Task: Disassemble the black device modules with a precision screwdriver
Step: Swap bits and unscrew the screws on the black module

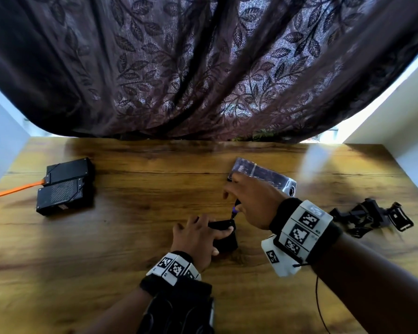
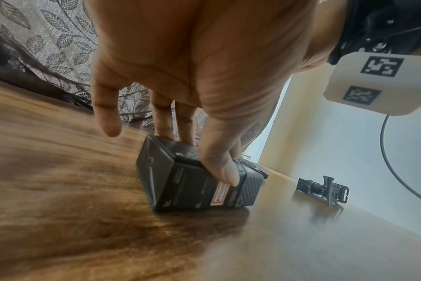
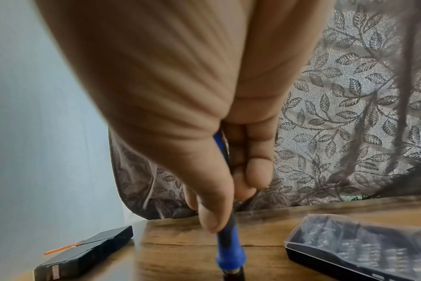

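left hand (image 1: pixel 198 239) grips small black box-shaped module (image 2: pixel 195 182) at table centre. right hand (image 1: pixel 253 201) grips blue-handled precision screwdriver (image 3: pixel 230 249) upright at its 1 o'clock. clear-lidded black bit case (image 3: pixel 363 247) at 1 o'clock holds bits.

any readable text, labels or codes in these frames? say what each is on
No text can be read.
Red, white and blue sticker on the black module under the left hand: print blurred.
Small sticker on the stacked modules: too small.
Wristband squares: black-and-white marker codes, no words.
Bit case: nothing legible.
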The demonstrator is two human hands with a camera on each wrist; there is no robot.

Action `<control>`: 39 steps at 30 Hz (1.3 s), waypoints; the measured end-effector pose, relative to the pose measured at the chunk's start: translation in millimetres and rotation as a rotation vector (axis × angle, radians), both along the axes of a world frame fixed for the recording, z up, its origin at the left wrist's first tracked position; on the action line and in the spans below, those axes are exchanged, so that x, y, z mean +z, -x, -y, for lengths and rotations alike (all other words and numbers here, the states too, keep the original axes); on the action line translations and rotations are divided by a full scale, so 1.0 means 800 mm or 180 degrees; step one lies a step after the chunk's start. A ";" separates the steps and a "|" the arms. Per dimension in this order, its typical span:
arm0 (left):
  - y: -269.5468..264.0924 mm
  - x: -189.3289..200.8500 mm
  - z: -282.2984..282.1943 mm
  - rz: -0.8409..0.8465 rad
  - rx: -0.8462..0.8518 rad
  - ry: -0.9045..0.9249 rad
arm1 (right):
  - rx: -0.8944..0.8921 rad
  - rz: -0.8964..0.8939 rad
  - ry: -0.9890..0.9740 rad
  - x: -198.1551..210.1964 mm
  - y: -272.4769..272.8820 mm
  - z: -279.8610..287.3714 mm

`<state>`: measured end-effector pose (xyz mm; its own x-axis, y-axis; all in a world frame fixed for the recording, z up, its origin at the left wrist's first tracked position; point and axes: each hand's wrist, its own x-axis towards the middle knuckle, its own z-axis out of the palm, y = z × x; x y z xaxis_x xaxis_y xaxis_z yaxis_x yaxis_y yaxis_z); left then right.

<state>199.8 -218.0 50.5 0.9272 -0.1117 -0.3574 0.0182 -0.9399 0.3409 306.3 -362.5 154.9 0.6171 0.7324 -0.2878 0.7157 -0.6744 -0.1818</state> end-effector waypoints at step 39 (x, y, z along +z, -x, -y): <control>-0.003 0.011 0.001 -0.0203 -0.0006 -0.0065 | -0.1213 -0.0220 -0.1028 -0.020 -0.008 0.021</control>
<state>202.0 -218.4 59.5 0.9023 -0.1056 -0.4179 0.0373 -0.9467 0.3199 313.0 -379.2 139.1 0.8454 0.5173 -0.1331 0.4086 -0.7868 -0.4625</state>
